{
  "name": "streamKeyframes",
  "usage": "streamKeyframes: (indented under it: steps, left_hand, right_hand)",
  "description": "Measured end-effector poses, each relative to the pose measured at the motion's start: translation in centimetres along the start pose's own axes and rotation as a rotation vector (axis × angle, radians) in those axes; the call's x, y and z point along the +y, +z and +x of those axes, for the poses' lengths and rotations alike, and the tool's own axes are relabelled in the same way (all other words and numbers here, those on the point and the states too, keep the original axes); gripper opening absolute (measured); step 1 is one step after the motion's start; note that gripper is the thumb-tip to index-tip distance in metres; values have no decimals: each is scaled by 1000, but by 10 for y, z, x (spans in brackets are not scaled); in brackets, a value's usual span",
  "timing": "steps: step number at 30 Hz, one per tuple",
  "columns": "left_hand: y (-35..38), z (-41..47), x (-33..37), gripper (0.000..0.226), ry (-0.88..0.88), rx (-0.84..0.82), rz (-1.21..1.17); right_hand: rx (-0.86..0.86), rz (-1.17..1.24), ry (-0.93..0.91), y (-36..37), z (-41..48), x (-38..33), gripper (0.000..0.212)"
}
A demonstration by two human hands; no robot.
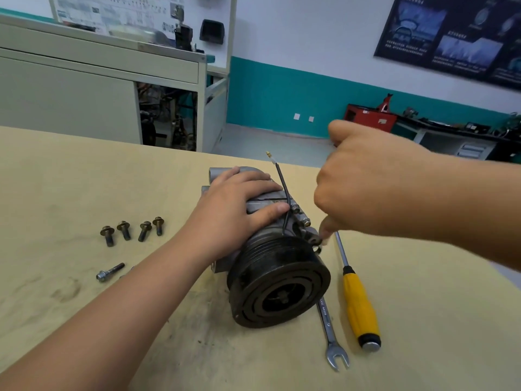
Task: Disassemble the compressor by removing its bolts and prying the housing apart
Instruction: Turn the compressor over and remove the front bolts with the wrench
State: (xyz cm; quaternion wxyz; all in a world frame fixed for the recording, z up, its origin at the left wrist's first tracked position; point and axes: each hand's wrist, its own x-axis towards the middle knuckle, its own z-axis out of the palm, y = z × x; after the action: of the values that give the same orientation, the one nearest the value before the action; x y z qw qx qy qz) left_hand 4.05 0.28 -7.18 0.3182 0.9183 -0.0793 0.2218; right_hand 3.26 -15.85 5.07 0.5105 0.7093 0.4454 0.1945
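fig. 1. compressor [262,235] on its side on the table [84,179], pulley [282,283] toward the viewer. left hand [239,207] lies spread over the housing, pressing. right hand [366,187] is curled at a lug beside the pulley; whether it pinches anything cannot be told. 5 bolts [124,230] lie removed. probably heavy, rigid, oily: steady it by the housing, not the wire [284,190].

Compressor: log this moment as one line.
left hand: pressing on compressor | right hand: at side bracket, grip unclear | bolts: loose on table | screwdriver, wrench: beside compressor
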Motion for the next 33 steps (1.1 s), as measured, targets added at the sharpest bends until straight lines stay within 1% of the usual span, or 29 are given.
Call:
streamKeyframes:
  steps: [3,5,6,8,9,12,15,20,22,24,25,27,30,33]
  left_hand:
    - [-1,-2,1,68,-10,16,-22]
    - [-2,-2,2,69,-8,14,-17]
    - [-2,-2,2,70,-10,13,-17]
    - [-1,-2,3,71,-24,13,-26]
    - [-1,-2,3,71,-29,15,-33]
    - [-1,-3,3,69,-34,23,-39]
    - [-1,-2,3,70,-32,17,-19]
    - [-2,-3,3,71,-31,13,-5]
    - [-3,-3,2,63,-11,10,4]
    - [-4,-3,2,47,9,9,-38]
    - [-5,-3,2,44,8,4,-71]
    - [-6,-3,2,44,-1,-13,-84]
    - [-7,-2,3,31,1,-25,-35]
    - [-8,-3,3,32,3,-21,-34]
  right_hand:
    - [-10,34,65,17,-7,5,61]
    - [-6,102,129,31,-15,6,64]
    - [9,155,164,39,-19,5,69]
    - [20,302,266,57,-26,-1,79]
    - [34,399,330,68,-29,-6,81]
    - [132,746,490,100,-31,-23,76]
    - [255,982,543,122,-24,-35,68]
    - [336,1064,545,135,-13,-46,46]
    - [380,1076,567,136,-13,-48,46]
    - [411,1122,600,139,-16,-49,50]
    - [421,1143,620,140,-17,-49,53]
    - [429,1167,640,143,-17,-49,57]
    - [419,1198,641,143,-13,-53,59]
    - [413,1172,640,141,-8,-55,61]
